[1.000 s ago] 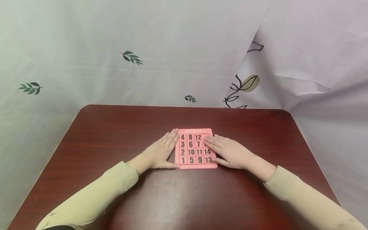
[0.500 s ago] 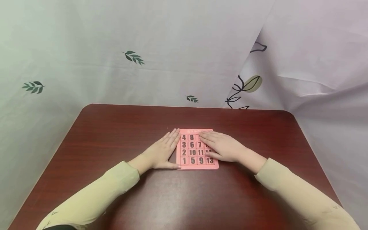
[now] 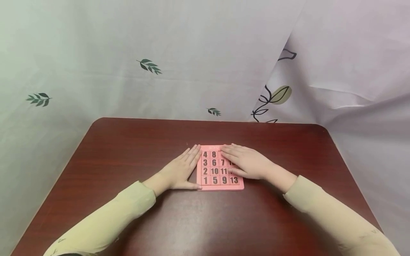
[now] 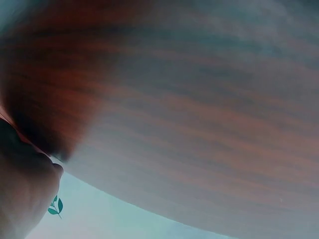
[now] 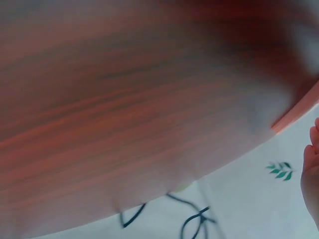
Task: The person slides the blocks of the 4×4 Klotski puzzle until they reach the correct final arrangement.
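A pink number sliding puzzle [image 3: 221, 187] lies flat on the table in the head view. Along its left edge rests my left hand [image 3: 179, 171], fingers straight, thumb stretched to the near left corner. My right hand [image 3: 251, 163] lies over the upper right of the puzzle with extended fingertips on the tiles, hiding several of them. The 4, 8, 3, 6, 7 and the lower rows at the left show. In the right wrist view the puzzle's edge [image 5: 299, 110] appears beside part of the right hand [image 5: 311, 181]; the left wrist view shows part of the left hand [image 4: 25, 194].
The dark red wooden table [image 3: 192, 220] has rounded far corners. Behind it hangs a pale curtain [image 3: 192, 53] with leaf prints, meeting another fabric panel [image 3: 352, 64] at the right. Light sleeves [image 3: 109, 217] cover both forearms.
My right hand has slid leftward and slightly away across the puzzle, now covering the 12 and most of the 14. In the last half second it barely moves; the left hand stays put.
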A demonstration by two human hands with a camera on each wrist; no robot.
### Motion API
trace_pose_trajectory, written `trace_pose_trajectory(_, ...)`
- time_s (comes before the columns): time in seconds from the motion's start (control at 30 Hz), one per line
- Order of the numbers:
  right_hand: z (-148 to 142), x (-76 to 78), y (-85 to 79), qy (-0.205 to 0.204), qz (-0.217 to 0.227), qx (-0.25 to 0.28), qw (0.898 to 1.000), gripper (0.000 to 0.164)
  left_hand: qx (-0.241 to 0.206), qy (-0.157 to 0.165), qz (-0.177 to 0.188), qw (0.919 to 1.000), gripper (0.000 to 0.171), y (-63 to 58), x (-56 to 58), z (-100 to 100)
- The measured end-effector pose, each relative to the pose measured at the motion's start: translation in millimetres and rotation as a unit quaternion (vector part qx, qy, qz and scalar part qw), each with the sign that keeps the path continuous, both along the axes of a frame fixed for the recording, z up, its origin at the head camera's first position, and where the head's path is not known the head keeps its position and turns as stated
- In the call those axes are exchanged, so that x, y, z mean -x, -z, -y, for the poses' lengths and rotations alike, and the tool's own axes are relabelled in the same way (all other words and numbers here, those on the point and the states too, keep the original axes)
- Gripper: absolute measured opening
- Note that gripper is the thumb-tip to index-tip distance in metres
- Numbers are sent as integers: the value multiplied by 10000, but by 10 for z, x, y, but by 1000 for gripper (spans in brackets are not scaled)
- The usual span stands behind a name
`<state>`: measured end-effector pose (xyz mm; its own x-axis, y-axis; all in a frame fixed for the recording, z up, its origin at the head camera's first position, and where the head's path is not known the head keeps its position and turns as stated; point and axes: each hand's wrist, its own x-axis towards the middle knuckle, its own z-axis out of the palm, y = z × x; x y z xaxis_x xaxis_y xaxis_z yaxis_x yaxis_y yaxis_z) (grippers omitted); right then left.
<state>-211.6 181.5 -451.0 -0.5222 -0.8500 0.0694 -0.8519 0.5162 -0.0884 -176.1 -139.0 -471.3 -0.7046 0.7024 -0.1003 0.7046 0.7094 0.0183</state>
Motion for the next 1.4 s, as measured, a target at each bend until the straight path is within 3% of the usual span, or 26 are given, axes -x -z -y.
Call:
trace_pose_trajectory(0.27, 310, 23, 34, -111, 364, -321, 9988, 70, -21, -10, -7, 10000, 126, 29, -15, 2)
trace_pose_trajectory(0.53, 95, 25, 66, 163, 436, -307, 9984, 70, -55, -8, -79, 10000, 127, 1, -10, 13)
trace_pose_trajectory(0.73, 44, 4, 44, 93, 295, -54, 9995, 69, -27, -39, 11, 10000, 127, 18, 0, 2)
trace_pose_trajectory(0.93, 229, 16, 8, -125, 196, 16, 9997, 69, -26, -42, 30, 10000, 126, 2, -5, 4)
trace_pose_trajectory(1.2, 502, 49, 18, -234, 504, -194, 9983, 70, -64, -4, 26, 10000, 126, 6, -8, 12)
trace_pose_trajectory(1.4, 545, 62, 23, -249, 521, -331, 9978, 69, -41, 11, -29, 10000, 127, 8, -4, 12)
